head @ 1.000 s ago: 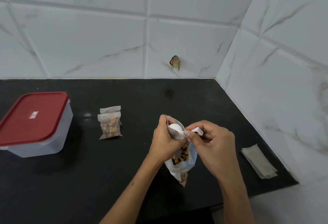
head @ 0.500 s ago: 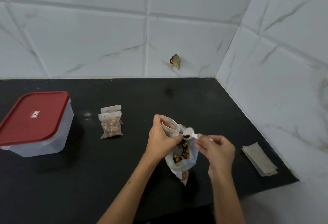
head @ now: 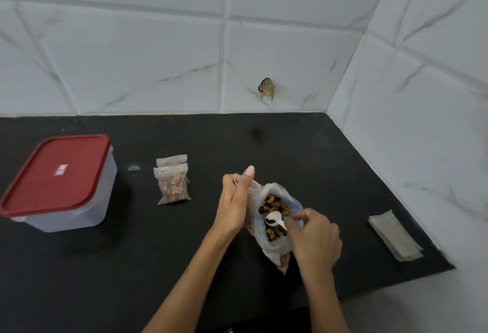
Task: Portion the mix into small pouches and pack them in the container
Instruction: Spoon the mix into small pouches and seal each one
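Note:
An open plastic bag of brown and dark mix (head: 274, 244) lies on the black counter in front of me. My right hand (head: 314, 237) holds a small white spoon (head: 274, 219) whose bowl sits down in the mix. My left hand (head: 235, 200) grips a small translucent pouch (head: 252, 190) upright just left of the bag. Two filled pouches (head: 173, 182) lie further left. The clear container with a red lid (head: 56, 182) stands shut at the far left.
A stack of flat unfilled pouches (head: 394, 237) lies at the right near the counter's edge. White tiled walls close the back and right side. A small brown scrap (head: 266, 89) sticks to the back wall.
My right hand has brought the spoon from the small pouch's mouth down into the bag of mix. My left hand keeps holding the pouch, shifted slightly left.

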A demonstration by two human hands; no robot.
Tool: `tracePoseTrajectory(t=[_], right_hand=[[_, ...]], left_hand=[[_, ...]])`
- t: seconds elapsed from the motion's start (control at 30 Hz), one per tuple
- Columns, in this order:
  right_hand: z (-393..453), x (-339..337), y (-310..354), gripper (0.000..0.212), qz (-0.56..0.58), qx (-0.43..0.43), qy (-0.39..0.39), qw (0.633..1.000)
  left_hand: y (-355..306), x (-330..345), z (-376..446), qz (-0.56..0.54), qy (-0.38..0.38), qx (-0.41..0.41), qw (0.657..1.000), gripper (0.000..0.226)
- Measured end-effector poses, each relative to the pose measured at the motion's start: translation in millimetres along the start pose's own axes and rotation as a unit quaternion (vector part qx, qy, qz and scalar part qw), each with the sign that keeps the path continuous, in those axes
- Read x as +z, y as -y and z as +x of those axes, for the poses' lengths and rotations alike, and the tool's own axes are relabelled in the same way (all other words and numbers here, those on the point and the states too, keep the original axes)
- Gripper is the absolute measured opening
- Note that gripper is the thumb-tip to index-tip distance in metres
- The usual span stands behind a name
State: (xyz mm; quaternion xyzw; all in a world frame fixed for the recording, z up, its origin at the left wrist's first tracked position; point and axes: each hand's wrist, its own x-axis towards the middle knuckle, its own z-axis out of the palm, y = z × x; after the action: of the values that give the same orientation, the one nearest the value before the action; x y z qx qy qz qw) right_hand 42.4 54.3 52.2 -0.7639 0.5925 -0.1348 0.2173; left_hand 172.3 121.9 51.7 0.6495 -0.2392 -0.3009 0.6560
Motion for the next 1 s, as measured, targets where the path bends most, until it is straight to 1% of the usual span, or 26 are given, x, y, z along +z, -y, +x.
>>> tracePoseTrajectory(t=[0.03,0.07,0.1,0.13,0.17,0.2,0.23,0.3,0.33,0.4,0.47,0.53,0.6,0.67,0.73,0.8,0.9,1.0], right_hand=[[0.6,-7.4,4.0,0.012,0.021,-0.03,0.006,0.999],[0.7,-15.7,10.5,0.012,0.083,-0.065,0.021,0.994],[0.0,-25.0,19.1,0.012,0.162,-0.094,0.05,0.981],[-0.7,-33.3,30.0,0.013,0.235,-0.119,0.089,0.961],[-0.2,-38.3,40.6,0.017,0.272,-0.146,0.132,0.942],[1.7,-40.4,50.1,0.023,0.269,-0.173,0.168,0.932],[4.7,-39.9,58.7,0.026,0.242,-0.201,0.192,0.93],[10.3,-37.9,74.6,0.024,0.192,-0.244,0.21,0.927],[13.9,-36.8,81.4,0.021,0.189,-0.252,0.213,0.925],[20.0,-34.1,89.5,0.014,0.202,-0.254,0.218,0.921],[23.0,-29.7,92.1,0.014,0.243,-0.23,0.225,0.915],[23.8,-24.6,89.8,0.018,0.297,-0.201,0.235,0.903],[22.3,-20.4,86.2,0.019,0.331,-0.195,0.248,0.89],[21.4,-16.2,83.5,0.017,0.367,-0.188,0.258,0.874],[20.4,-12.1,82.7,0.015,0.399,-0.171,0.259,0.863],[20.1,-9.2,83.2,0.016,0.403,-0.162,0.256,0.864],[19.5,-8.2,83.7,0.016,0.389,-0.166,0.274,0.864],[19.5,-10.4,86.3,0.01,0.378,-0.181,0.275,0.866]], left_hand=[[1.5,-2.3,2.0,0.008,0.007,-0.006,1.0,0.065],[3.0,-5.2,3.8,0.01,0.007,-0.016,1.0,0.068],[4.1,-7.8,4.1,0.003,0.002,-0.028,1.0,0.076],[3.9,-10.7,3.8,-0.005,-0.004,-0.045,0.999,0.089],[2.8,-12.9,3.3,-0.014,-0.009,-0.062,0.998,0.102],[3.1,-15.2,3.6,-0.023,-0.014,-0.072,0.997,0.107],[0.8,-17.6,3.0,-0.031,-0.019,-0.074,0.997,0.108],[-3.0,-25.3,5.0,-0.034,-0.026,-0.072,0.996,0.108],[-4.3,-30.3,6.5,-0.031,-0.028,-0.072,0.997,0.107],[-6.4,-39.6,6.9,-0.029,-0.038,-0.07,0.996,0.1],[-8.4,-48.5,7.5,-0.031,-0.043,-0.066,0.996,0.089],[-12.8,-56.1,7.0,-0.048,-0.035,-0.026,0.998,0.064],[-16.6,-63.4,4.2,-0.069,-0.016,0.019,0.997,0.043],[-17.2,-70.6,1.3,-0.075,0.006,0.045,0.996,0.036],[-13.8,-76.1,1.1,-0.068,0.009,0.067,0.995,0.027],[-12.1,-78.5,1.8,-0.055,-0.006,0.081,0.995,0.022],[-14.1,-78.9,0.8,-0.055,-0.029,0.097,0.993,0.022],[-14.4,-80.1,-0.1,-0.057,-0.035,0.094,0.993,0.021]])
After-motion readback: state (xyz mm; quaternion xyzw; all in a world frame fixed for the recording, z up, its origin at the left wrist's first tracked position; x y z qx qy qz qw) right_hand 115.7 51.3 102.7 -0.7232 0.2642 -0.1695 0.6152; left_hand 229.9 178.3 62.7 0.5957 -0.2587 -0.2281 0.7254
